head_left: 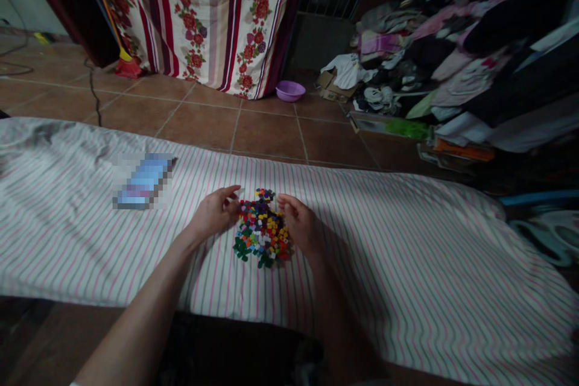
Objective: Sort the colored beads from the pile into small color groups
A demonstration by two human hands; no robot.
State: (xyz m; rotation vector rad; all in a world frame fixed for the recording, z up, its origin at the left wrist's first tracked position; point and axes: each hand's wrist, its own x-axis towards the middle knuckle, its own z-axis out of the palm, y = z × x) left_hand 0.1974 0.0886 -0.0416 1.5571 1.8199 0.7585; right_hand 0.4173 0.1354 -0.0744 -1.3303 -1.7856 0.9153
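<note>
A heap of small plastic building bricks [265, 229] in many colours lies on a striped cloth [384, 241]. Dark green pieces [243, 248] stick out at its near edge. My left hand [216, 212] is at the left side of the heap, index finger stretched out and thumb close to the bricks. On the other side, my right hand [302, 226] curves around the right edge, its fingers bent but apart from the thumb. I see nothing held in either hand, though the undersides of the fingers are partly hidden.
A blurred-out phone-like object [145, 182] lies on the cloth to the left. Beyond the cloth's far edge is a tiled floor [266, 126] with a purple basin [290, 91], a red broom [128, 66] and a floral curtain [217, 18]. Clothes [434, 54] are piled at right.
</note>
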